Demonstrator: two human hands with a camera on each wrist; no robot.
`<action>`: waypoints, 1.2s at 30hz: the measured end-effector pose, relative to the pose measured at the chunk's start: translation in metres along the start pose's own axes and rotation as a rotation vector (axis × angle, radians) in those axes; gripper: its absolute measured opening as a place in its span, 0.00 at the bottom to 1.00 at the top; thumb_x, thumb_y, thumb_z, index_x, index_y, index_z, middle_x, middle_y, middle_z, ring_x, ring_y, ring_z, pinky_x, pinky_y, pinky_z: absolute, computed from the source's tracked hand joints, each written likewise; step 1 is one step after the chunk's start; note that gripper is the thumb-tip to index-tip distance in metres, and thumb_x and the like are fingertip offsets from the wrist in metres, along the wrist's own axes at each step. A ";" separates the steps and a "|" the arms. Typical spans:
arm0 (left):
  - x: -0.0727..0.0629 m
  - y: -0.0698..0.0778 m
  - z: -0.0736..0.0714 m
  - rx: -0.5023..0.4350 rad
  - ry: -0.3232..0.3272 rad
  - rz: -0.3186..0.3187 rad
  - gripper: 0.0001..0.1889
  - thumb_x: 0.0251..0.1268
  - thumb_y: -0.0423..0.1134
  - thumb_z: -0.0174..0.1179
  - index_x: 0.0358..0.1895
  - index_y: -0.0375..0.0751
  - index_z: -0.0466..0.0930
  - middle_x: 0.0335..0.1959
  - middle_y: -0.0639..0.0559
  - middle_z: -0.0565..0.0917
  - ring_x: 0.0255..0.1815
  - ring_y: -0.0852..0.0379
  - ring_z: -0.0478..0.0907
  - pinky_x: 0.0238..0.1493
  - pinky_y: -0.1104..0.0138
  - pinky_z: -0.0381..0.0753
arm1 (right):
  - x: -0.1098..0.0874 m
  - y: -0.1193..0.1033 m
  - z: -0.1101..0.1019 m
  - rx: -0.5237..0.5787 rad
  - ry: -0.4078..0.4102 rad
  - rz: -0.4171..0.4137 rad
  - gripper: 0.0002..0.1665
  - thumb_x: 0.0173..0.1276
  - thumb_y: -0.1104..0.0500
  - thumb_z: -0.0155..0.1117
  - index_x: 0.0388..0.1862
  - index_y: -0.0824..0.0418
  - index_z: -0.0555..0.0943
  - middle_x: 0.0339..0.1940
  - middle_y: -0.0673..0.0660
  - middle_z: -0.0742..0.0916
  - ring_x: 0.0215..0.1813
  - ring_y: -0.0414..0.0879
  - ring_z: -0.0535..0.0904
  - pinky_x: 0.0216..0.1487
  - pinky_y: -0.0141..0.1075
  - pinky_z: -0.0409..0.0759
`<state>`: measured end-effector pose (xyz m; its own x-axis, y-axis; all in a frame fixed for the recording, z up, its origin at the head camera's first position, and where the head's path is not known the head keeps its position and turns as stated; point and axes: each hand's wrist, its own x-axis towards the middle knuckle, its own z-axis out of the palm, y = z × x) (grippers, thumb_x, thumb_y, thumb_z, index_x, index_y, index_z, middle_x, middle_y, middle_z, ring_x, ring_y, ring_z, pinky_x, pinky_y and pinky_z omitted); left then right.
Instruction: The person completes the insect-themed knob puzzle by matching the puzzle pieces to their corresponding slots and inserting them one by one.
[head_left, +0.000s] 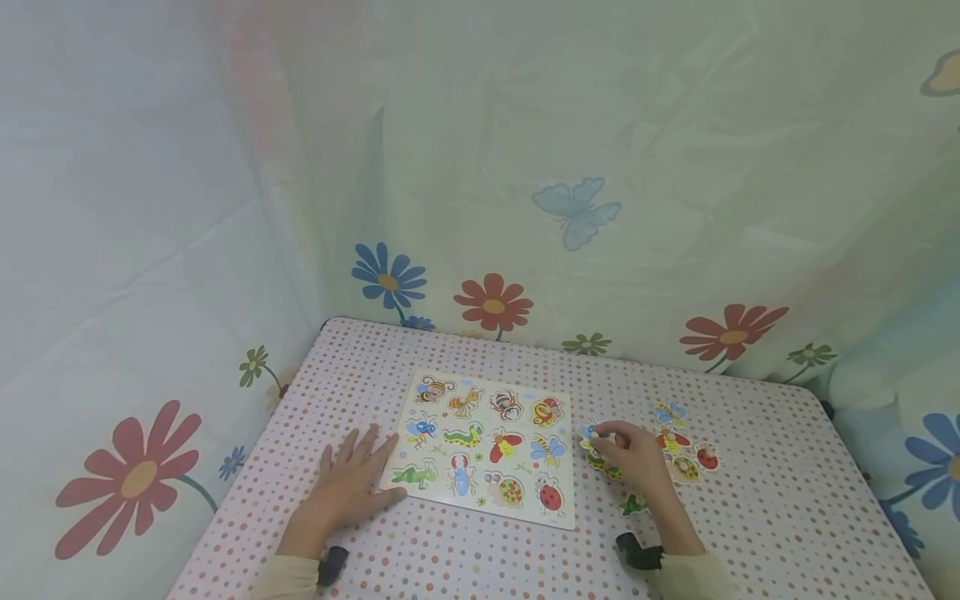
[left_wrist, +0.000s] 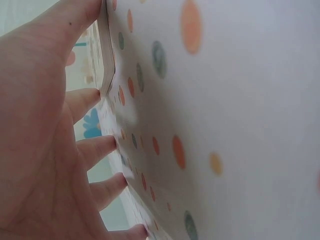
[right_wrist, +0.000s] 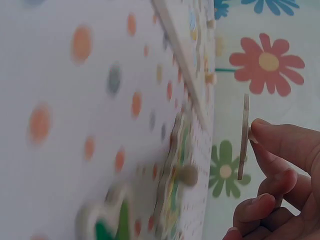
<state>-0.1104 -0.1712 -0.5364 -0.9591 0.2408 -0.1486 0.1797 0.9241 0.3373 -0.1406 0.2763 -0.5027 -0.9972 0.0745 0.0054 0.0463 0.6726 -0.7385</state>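
A flat puzzle board (head_left: 480,450) printed with colourful insects lies on the table. My left hand (head_left: 348,479) rests at its left edge with fingers spread, thumb and index finger at the board's side; in the left wrist view the fingertips (left_wrist: 100,145) reach the tablecloth. Just right of the board, my right hand (head_left: 637,458) pinches a wooden puzzle piece (right_wrist: 244,137) by its small knob, thumb against index finger. The piece stands edge-on in the right wrist view, above the table; its blue insect shows in the head view. Below it lies a green caterpillar piece (head_left: 606,468).
Right of the right hand lie loose pieces: a dragonfly (head_left: 670,413), a red-winged bug (head_left: 675,440), a snail (head_left: 686,469) and a ladybug (head_left: 707,457). Nearer me is a green piece (head_left: 632,505). A dotted cloth (head_left: 480,558) covers the table, with printed curtains (head_left: 637,125) behind.
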 end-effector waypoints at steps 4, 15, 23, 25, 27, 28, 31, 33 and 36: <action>0.000 0.000 -0.001 0.000 -0.002 0.000 0.47 0.60 0.73 0.58 0.79 0.57 0.58 0.81 0.45 0.49 0.80 0.35 0.41 0.71 0.31 0.35 | 0.003 -0.017 0.011 0.044 -0.015 -0.042 0.12 0.68 0.59 0.70 0.47 0.65 0.86 0.18 0.51 0.67 0.18 0.42 0.59 0.18 0.31 0.58; 0.001 -0.001 0.001 0.013 -0.002 -0.003 0.47 0.59 0.74 0.56 0.79 0.58 0.58 0.81 0.45 0.49 0.80 0.35 0.40 0.71 0.31 0.35 | 0.017 -0.046 0.045 0.064 -0.051 -0.072 0.11 0.64 0.60 0.73 0.44 0.63 0.87 0.21 0.51 0.69 0.22 0.43 0.61 0.20 0.31 0.58; 0.001 -0.001 0.001 0.007 -0.005 -0.003 0.47 0.59 0.75 0.55 0.79 0.58 0.58 0.81 0.45 0.49 0.80 0.35 0.40 0.71 0.32 0.34 | 0.021 -0.067 0.072 0.098 -0.106 -0.124 0.08 0.64 0.61 0.73 0.42 0.60 0.88 0.20 0.51 0.69 0.21 0.43 0.60 0.20 0.32 0.58; 0.001 -0.001 0.001 0.009 -0.005 -0.002 0.47 0.59 0.75 0.55 0.79 0.58 0.58 0.81 0.45 0.49 0.80 0.35 0.40 0.71 0.32 0.35 | 0.022 -0.073 0.078 0.113 -0.115 -0.151 0.07 0.64 0.62 0.73 0.41 0.60 0.88 0.19 0.51 0.70 0.20 0.42 0.59 0.20 0.31 0.58; 0.001 -0.002 0.001 0.011 -0.004 -0.002 0.47 0.59 0.75 0.55 0.79 0.58 0.58 0.81 0.45 0.49 0.80 0.35 0.40 0.71 0.32 0.35 | 0.024 -0.079 0.086 0.112 -0.117 -0.184 0.06 0.64 0.62 0.73 0.40 0.60 0.88 0.19 0.50 0.70 0.20 0.42 0.59 0.20 0.32 0.59; 0.001 -0.002 0.001 0.011 -0.003 -0.002 0.47 0.59 0.75 0.55 0.79 0.58 0.58 0.81 0.45 0.49 0.80 0.35 0.40 0.71 0.32 0.35 | 0.024 -0.083 0.089 0.114 -0.117 -0.192 0.06 0.64 0.62 0.73 0.39 0.59 0.88 0.19 0.50 0.70 0.20 0.42 0.60 0.21 0.32 0.60; 0.001 -0.002 0.001 0.012 -0.003 -0.003 0.47 0.59 0.74 0.55 0.79 0.58 0.58 0.81 0.45 0.49 0.80 0.35 0.40 0.71 0.32 0.35 | 0.026 -0.093 0.099 0.120 -0.123 -0.212 0.05 0.64 0.62 0.73 0.39 0.58 0.88 0.20 0.50 0.71 0.21 0.42 0.61 0.21 0.33 0.61; 0.002 -0.002 0.001 0.015 -0.006 -0.005 0.47 0.59 0.74 0.55 0.79 0.58 0.57 0.81 0.45 0.49 0.80 0.35 0.40 0.72 0.32 0.35 | 0.027 -0.099 0.105 0.126 -0.135 -0.224 0.05 0.64 0.62 0.73 0.39 0.58 0.88 0.20 0.50 0.71 0.21 0.42 0.61 0.21 0.32 0.61; 0.002 -0.001 0.002 0.019 -0.006 -0.004 0.48 0.59 0.75 0.55 0.79 0.58 0.57 0.81 0.45 0.49 0.80 0.35 0.40 0.71 0.32 0.35 | 0.029 -0.108 0.114 0.142 -0.165 -0.237 0.05 0.64 0.62 0.73 0.39 0.59 0.88 0.20 0.50 0.71 0.19 0.42 0.61 0.19 0.32 0.62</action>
<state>-0.1120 -0.1715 -0.5386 -0.9586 0.2387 -0.1556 0.1799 0.9305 0.3190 -0.1810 0.1213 -0.4996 -0.9759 -0.1998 0.0878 -0.1854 0.5470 -0.8164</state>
